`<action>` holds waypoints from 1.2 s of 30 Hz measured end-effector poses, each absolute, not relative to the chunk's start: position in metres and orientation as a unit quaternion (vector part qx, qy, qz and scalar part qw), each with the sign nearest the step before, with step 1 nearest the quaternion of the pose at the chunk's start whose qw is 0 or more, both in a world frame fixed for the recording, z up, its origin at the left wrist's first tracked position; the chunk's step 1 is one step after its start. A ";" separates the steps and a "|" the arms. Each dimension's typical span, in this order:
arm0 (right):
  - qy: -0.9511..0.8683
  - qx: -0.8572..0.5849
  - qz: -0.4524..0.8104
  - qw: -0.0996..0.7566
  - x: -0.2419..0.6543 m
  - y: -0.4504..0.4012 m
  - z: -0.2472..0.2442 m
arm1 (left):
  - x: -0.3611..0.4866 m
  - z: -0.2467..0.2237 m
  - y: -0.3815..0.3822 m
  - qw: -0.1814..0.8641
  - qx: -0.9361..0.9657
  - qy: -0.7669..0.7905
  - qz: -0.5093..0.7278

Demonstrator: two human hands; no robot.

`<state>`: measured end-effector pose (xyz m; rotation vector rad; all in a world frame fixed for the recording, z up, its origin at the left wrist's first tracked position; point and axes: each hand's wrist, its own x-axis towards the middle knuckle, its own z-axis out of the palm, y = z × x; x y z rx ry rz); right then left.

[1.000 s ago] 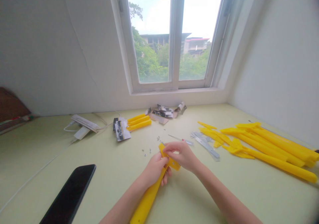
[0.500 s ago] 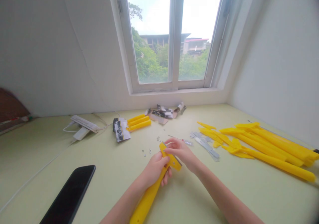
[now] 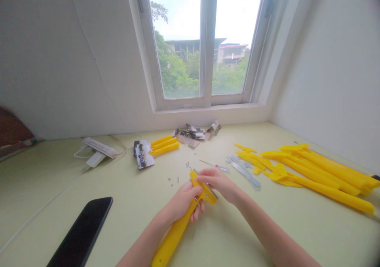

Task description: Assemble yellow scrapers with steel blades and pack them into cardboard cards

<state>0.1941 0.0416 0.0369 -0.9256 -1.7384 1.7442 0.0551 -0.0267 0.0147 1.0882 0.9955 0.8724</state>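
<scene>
My left hand (image 3: pixel 184 201) is closed around a yellow scraper (image 3: pixel 173 237), its thumb lying across the neck. The handle points down toward the near edge, and the wide head carries a thin metal blade (image 3: pixel 214 193) along its far side. Bent over that head, my right hand (image 3: pixel 216 180) has its fingertips against the upper part, beside a small screw. Whether a tiny part is between those fingertips cannot be seen. Beyond the hands lie a screwdriver (image 3: pixel 214 165) and several small nuts or screws (image 3: pixel 178 178).
Loose blades (image 3: pixel 244 173) and several yellow scraper parts (image 3: pixel 323 176) lie at the right. Three packaged yellow scrapers (image 3: pixel 163 145) and torn packaging (image 3: pixel 191 135) are at the back. A black phone (image 3: pixel 81 233) lies at the left, a white power strip (image 3: pixel 99 148) behind it.
The right fingers have drawn in slightly closer to the scraper head, the index finger lower than before. The left hand keeps its hold. The view has shifted slightly.
</scene>
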 end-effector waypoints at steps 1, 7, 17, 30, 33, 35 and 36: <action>-0.643 -0.344 0.638 0.247 0.196 0.042 0.037 | 0.055 0.015 -0.027 0.658 0.480 0.434 0.385; -0.651 -0.367 0.615 0.249 0.194 0.044 0.033 | 0.053 0.012 -0.027 0.667 0.487 0.428 0.367; -0.639 -0.402 0.585 0.296 0.193 0.048 0.031 | 0.050 0.021 -0.030 0.520 0.558 0.545 0.348; -0.593 -0.435 0.602 0.311 0.203 0.059 0.032 | 0.051 0.039 -0.042 0.011 0.832 0.543 0.114; -0.591 -0.441 0.600 0.310 0.202 0.059 0.032 | 0.053 0.038 -0.042 0.000 0.842 0.529 0.103; -0.590 -0.445 0.597 0.311 0.201 0.059 0.031 | 0.054 0.038 -0.043 0.000 0.843 0.528 0.101; -0.589 -0.447 0.597 0.312 0.201 0.060 0.031 | 0.054 0.038 -0.043 0.001 0.842 0.530 0.099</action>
